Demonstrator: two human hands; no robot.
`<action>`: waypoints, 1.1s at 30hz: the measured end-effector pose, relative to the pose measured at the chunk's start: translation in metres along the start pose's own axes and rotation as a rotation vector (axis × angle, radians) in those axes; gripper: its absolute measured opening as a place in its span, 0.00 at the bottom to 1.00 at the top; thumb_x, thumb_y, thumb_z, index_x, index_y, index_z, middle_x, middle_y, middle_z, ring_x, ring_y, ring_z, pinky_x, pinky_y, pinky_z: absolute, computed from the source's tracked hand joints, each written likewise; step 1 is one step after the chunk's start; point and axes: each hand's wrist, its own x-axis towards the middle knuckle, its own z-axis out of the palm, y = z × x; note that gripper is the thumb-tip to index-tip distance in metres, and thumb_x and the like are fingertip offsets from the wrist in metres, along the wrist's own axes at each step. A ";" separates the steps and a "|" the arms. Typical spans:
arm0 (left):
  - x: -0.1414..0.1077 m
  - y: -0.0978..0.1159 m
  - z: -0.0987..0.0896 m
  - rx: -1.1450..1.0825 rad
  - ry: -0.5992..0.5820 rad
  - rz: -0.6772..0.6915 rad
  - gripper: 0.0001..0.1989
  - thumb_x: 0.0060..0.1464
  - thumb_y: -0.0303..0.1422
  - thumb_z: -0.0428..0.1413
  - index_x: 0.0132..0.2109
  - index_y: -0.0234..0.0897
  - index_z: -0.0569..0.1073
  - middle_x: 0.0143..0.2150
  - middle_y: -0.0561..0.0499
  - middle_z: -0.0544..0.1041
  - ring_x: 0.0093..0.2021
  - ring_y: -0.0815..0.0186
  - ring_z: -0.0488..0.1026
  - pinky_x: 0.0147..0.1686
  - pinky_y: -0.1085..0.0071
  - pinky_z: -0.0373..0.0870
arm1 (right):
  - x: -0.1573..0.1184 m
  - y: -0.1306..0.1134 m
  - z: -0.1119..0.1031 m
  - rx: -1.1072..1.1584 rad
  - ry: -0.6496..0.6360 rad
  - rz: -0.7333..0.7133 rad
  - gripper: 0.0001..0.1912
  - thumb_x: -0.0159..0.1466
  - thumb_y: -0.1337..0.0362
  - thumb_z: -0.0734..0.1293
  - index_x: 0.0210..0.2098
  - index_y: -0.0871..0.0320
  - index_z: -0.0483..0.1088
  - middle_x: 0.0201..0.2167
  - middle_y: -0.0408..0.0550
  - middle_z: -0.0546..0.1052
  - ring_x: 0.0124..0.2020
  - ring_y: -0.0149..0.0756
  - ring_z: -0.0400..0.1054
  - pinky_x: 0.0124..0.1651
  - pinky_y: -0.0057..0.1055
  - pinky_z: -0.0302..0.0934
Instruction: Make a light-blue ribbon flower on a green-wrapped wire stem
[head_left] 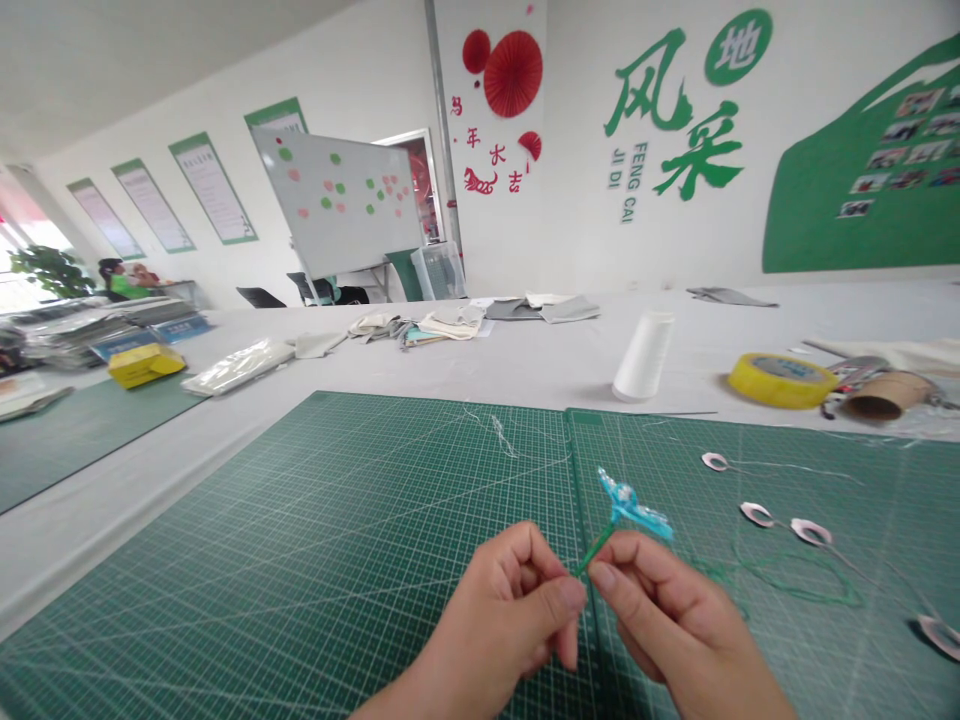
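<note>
A small blue flower (634, 511) with a pale, shiny centre stands tilted on a thin green stem (598, 547) above the cutting mats. My left hand (517, 600) pinches the lower end of that stem between thumb and fingers. Close beside it, my right hand (660, 605) is closed, thumb and forefinger pressed against the stem below the petals. Loops of green thread (806, 585) lie on the mat just beyond my right hand; whether its fingers also grip the thread is hidden.
Pale rings with threads (757, 514) lie on the right-hand cutting mat (652, 440). Farther back stand a white thread cone (645, 355), a yellow tape roll (782, 380) and a cardboard tube (889, 394). A yellow box (146, 365) and fabric pieces (450, 325) occupy the left and far table.
</note>
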 end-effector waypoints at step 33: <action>0.000 -0.003 0.000 -0.016 -0.018 -0.009 0.13 0.54 0.40 0.56 0.31 0.37 0.61 0.17 0.58 0.70 0.10 0.81 0.47 0.12 0.80 0.40 | -0.003 0.002 -0.001 -0.037 -0.018 0.019 0.15 0.64 0.48 0.64 0.30 0.53 0.65 0.18 0.32 0.50 0.17 0.26 0.39 0.18 0.27 0.33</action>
